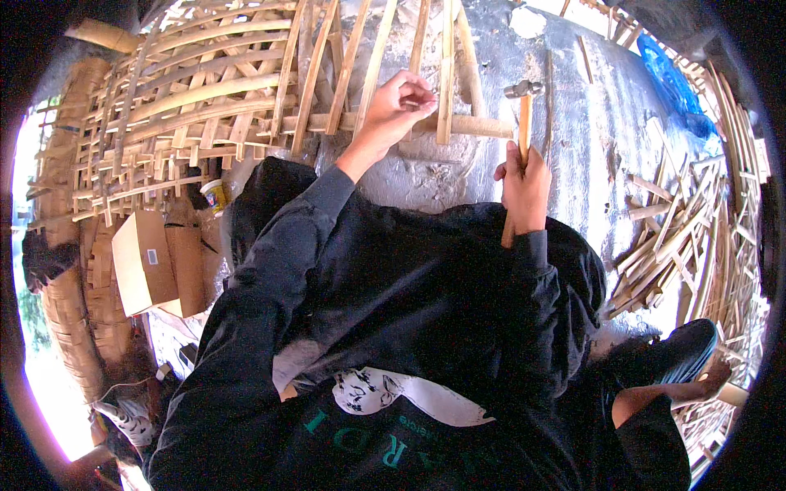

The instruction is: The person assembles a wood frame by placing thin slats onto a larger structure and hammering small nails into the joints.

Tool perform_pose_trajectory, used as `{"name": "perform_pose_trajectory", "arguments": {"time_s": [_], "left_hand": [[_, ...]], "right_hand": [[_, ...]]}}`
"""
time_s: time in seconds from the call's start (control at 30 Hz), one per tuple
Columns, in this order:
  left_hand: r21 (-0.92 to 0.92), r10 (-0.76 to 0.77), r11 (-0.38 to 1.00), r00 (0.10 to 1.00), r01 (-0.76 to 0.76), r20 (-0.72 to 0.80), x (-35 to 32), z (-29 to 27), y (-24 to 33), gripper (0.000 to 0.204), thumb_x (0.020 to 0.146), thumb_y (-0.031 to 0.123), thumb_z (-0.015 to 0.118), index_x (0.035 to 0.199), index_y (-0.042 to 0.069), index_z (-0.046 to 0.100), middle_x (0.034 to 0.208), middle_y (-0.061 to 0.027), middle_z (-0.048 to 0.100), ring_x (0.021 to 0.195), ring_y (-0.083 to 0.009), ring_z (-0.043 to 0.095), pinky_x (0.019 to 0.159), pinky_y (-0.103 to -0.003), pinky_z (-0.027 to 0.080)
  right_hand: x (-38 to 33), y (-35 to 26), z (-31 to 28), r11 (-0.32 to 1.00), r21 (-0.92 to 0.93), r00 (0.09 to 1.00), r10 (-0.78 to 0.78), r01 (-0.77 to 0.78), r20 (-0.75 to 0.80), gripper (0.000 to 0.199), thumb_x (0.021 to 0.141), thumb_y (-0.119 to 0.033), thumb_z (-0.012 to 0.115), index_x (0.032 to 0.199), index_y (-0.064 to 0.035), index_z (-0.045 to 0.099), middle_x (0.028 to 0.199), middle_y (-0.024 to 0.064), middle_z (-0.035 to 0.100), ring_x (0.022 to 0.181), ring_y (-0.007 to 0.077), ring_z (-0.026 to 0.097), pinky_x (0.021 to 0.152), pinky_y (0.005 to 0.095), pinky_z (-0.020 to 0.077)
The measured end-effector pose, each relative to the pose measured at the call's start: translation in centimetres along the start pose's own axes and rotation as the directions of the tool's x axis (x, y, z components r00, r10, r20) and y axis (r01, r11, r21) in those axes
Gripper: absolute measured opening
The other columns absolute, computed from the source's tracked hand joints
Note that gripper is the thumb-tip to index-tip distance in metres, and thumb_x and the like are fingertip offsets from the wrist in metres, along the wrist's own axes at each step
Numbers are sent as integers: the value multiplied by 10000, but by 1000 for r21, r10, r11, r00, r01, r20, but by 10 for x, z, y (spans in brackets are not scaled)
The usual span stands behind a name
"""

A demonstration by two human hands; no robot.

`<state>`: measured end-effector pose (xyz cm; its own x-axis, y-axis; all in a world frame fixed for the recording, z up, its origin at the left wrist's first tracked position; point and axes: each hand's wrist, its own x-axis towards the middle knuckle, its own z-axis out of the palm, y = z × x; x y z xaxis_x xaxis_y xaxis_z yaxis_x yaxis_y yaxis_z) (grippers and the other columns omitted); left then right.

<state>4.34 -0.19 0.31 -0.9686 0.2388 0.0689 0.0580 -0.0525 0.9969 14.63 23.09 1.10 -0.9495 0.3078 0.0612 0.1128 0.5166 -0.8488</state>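
Note:
My right hand (526, 186) grips the wooden handle of a hammer (525, 123), its metal head up and away from me. My left hand (399, 110) is raised with its fingers curled toward the thumb in a pinch. Whatever it holds, if anything, is too small to make out. Just beyond and beside that hand are upright bamboo slats (444, 78), lying across a horizontal bamboo crosspiece (483, 126). The hammer head is to the right of these slats, apart from them.
A woven bamboo lattice (196, 90) spreads to the left. Below it stand a cardboard box (146, 260) and a small yellow-and-white tub (214, 196). Loose bamboo strips (675, 233) are heaped at the right, below blue plastic (671, 86). Another person's hand (704, 385) shows at lower right.

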Motion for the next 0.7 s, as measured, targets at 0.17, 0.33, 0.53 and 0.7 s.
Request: {"name": "perform_pose_trajectory", "arguments": {"time_s": [0.17, 0.33, 0.53, 0.7], "left_hand": [[128, 127, 982, 988, -138, 88, 15, 14, -16, 233, 909, -15, 703, 1058, 51, 537, 962, -26, 664, 920, -107, 645, 825, -255, 535], [220, 173, 953, 969, -210, 177, 17, 13, -11, 266, 869, -28, 730, 1037, 41, 536, 962, -41, 668, 935, -114, 666, 818, -282, 564], [193, 145, 964, 971, -182, 191, 18, 11, -15, 287, 841, -46, 759, 1019, 53, 555, 962, -25, 668, 945, -115, 663, 854, -291, 545], [171, 149, 968, 970, -183, 193, 15, 10, -18, 286, 836, -43, 768, 1011, 51, 562, 961, -29, 669, 948, -118, 666, 876, -294, 551]], "right_hand": [[-8, 0, 6, 998, 30, 995, 50, -53, 84, 371, 1029, -265, 595, 779, 3, 536, 566, 112, 617, 502, 211, 649, 484, 359, 470], [-5, -2, 6, 995, 45, 988, 77, -84, 136, 356, 1025, -246, 603, 782, 6, 535, 568, 106, 606, 500, 196, 638, 484, 343, 471], [-11, -7, 3, 992, 119, 988, 21, -39, 151, 342, 1019, -229, 616, 789, 9, 530, 594, 102, 605, 507, 170, 618, 487, 331, 464], [-16, -8, 3, 996, 70, 983, 42, -55, 177, 356, 1023, -243, 607, 776, -1, 522, 578, 100, 598, 494, 179, 605, 482, 344, 455]]}}
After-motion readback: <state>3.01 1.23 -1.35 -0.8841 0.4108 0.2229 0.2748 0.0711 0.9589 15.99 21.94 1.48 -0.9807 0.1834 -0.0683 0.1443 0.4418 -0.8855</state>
